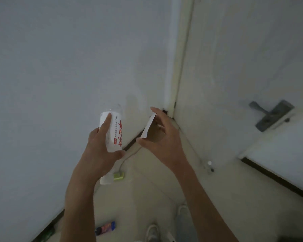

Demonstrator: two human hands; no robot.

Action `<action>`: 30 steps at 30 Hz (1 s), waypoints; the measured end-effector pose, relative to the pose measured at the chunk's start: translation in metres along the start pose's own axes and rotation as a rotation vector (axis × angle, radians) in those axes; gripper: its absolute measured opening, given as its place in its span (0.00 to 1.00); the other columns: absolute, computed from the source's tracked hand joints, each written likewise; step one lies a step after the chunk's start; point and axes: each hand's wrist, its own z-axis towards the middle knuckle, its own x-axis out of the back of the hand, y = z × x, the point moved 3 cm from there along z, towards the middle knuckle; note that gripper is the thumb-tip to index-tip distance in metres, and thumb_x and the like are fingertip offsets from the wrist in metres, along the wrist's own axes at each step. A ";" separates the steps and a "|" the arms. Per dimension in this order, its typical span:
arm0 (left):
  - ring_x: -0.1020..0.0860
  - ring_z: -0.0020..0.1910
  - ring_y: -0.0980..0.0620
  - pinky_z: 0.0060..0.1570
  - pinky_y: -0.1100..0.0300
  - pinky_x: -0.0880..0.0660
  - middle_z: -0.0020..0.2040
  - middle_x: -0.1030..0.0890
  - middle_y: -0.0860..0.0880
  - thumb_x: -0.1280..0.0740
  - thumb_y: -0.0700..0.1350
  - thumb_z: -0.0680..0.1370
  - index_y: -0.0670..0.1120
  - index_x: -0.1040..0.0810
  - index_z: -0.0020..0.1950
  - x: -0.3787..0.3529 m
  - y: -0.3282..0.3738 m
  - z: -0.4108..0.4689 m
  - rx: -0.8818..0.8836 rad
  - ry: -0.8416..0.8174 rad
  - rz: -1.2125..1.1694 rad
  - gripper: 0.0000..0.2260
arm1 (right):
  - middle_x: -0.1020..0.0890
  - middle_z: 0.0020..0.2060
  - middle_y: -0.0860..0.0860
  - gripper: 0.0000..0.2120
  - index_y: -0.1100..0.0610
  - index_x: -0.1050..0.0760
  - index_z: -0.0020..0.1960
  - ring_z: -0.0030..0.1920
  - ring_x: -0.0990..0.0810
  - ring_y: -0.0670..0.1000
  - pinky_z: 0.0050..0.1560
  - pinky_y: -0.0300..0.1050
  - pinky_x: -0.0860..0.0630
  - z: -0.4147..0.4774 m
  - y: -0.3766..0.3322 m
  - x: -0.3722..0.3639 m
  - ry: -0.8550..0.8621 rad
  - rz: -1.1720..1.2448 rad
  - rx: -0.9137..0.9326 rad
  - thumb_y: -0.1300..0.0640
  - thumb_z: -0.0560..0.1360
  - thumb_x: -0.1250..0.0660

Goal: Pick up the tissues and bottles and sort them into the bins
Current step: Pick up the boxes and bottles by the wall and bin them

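Observation:
My left hand (101,145) grips a clear plastic bottle (115,126) with a white label and red lettering, held up in front of the wall. Its far end points up and away from me. My right hand (162,135) holds a thin white packet (148,127) edge-on between thumb and fingers; it looks like a flat tissue pack, though I cannot be sure. Both hands are raised side by side, a short gap apart. No bins are in view.
A grey-white wall fills the left, a door with a grey lever handle (269,114) the right. On the floor lie a white and green plug block (116,177) with a cord, a small colourful packet (105,228) and a door stop (209,165). My shoes (152,232) show below.

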 end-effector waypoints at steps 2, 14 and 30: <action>0.29 0.71 0.47 0.58 0.55 0.24 0.75 0.31 0.50 0.18 0.40 0.70 0.65 0.51 0.84 -0.032 0.022 0.007 -0.080 -0.100 0.013 0.56 | 0.23 0.68 0.36 0.44 0.41 0.32 0.77 0.70 0.25 0.45 0.71 0.51 0.26 -0.016 0.009 0.034 0.101 -0.030 -0.041 0.53 0.66 0.16; 0.27 0.70 0.49 0.54 0.55 0.20 0.78 0.34 0.56 0.19 0.39 0.72 0.69 0.48 0.83 -0.274 0.236 -0.026 -0.523 -0.642 0.058 0.53 | 0.19 0.59 0.43 0.41 0.43 0.29 0.73 0.63 0.20 0.48 0.65 0.43 0.23 -0.186 0.036 0.315 0.779 -0.131 -0.187 0.58 0.65 0.15; 0.25 0.68 0.47 0.55 0.50 0.17 0.74 0.33 0.50 0.20 0.44 0.68 0.71 0.50 0.82 -0.664 0.428 -0.261 -0.862 -1.201 0.133 0.54 | 0.19 0.60 0.44 0.39 0.45 0.30 0.71 0.63 0.19 0.48 0.65 0.55 0.21 -0.530 0.091 0.583 1.566 -0.213 -0.484 0.58 0.65 0.17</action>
